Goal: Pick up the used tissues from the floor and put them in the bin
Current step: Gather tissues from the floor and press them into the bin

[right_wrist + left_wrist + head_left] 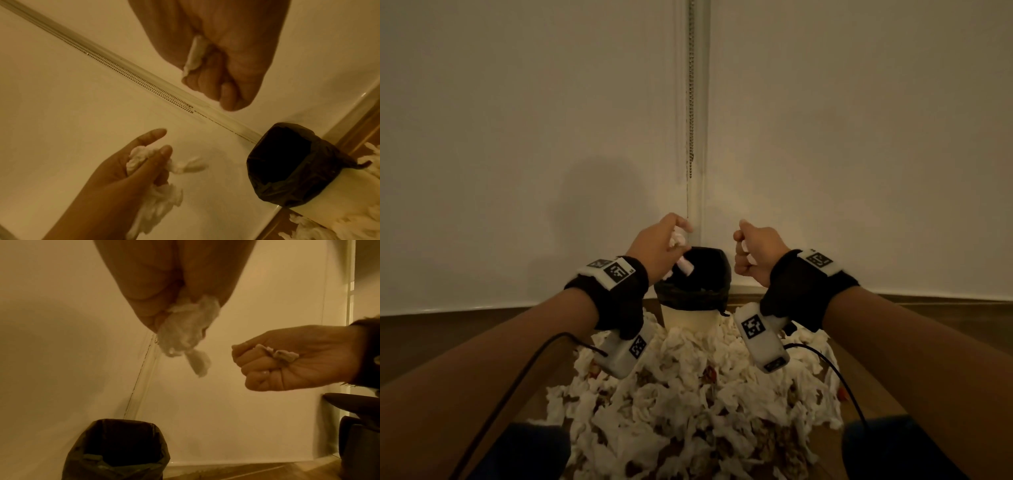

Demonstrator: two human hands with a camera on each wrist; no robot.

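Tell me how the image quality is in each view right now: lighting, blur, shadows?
Head view: dim and warm, a soft shadow on the wall left of the bin. Left wrist view: yellow cast, the tissue in the left hand blurred. Right wrist view: tilted, the right hand slightly smeared.

— Where's the head view?
— High, facing the wall, looking down past both wrists onto the bin (693, 291).
— And the wrist views?
— Close under each hand, angled toward that same bin (117, 449) (287, 165); each also catches the opposite hand.
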